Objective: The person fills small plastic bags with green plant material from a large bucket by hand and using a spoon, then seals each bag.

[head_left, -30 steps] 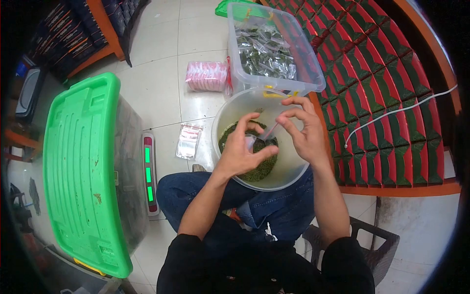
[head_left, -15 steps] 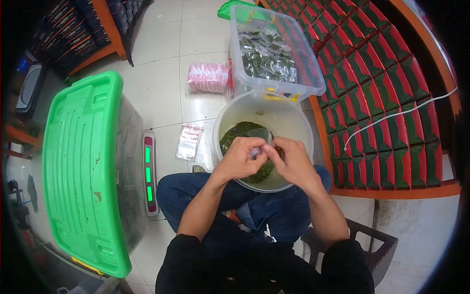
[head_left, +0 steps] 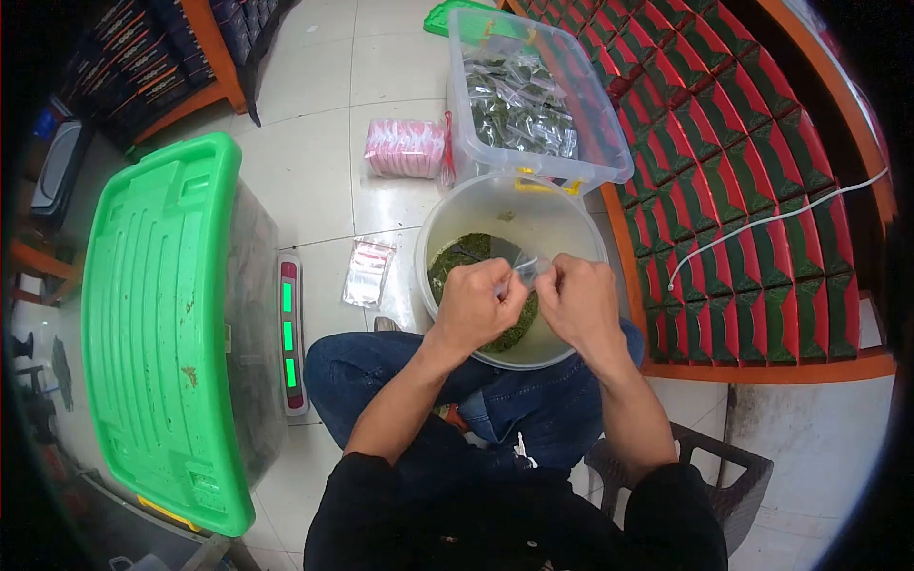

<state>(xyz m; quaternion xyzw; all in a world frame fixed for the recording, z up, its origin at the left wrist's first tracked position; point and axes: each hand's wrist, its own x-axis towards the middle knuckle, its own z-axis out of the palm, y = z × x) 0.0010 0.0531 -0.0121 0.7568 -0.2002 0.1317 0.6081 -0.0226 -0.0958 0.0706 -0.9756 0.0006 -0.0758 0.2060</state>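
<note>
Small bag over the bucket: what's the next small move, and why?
Likely press along the top edge of the small bag to shut it. The left hand and right hand both pinch it above the bucket of green leaf, so spills fall back in; the clear bin behind holds filled bags.

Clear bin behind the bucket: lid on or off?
Off. The clear bin stands open-topped, with the filled bags showing directly inside.

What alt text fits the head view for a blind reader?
The left hand and right hand pinch a small clear bag over a round tub of green flakes; a green-lidded bin stands at left.
</note>
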